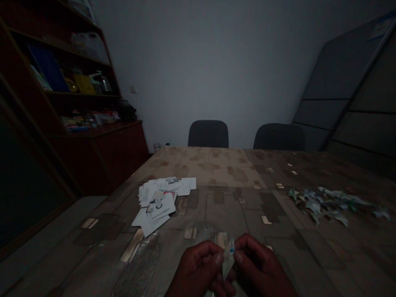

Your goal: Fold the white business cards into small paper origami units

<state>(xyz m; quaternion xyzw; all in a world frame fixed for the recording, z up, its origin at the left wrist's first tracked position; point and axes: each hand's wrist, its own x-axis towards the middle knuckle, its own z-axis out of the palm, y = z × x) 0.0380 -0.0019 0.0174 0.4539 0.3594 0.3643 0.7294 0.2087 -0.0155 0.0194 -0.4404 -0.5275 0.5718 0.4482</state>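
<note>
Paper folding at a dim desk (216,198): your left hand (198,268) and right hand (260,268) pinch one small folded slip (228,258) between fingertips, mid-crease, likely needing a firm, even press next.

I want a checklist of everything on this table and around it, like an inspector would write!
Surface: table under a patterned brown cover, dimly lit.
Job's things: a small folded paper piece held upright between both hands.
Clutter: a loose pile of white printed paper squares to the left; a heap of folded paper shapes to the right.
Grippers: left hand and right hand both pinch the folded paper piece at the near edge.
Cables: nothing seen.
Surroundings: two dark chairs at the far side, a wooden shelf unit with books and oddments to the left, leaning panels on the right, plain wall behind.
</note>
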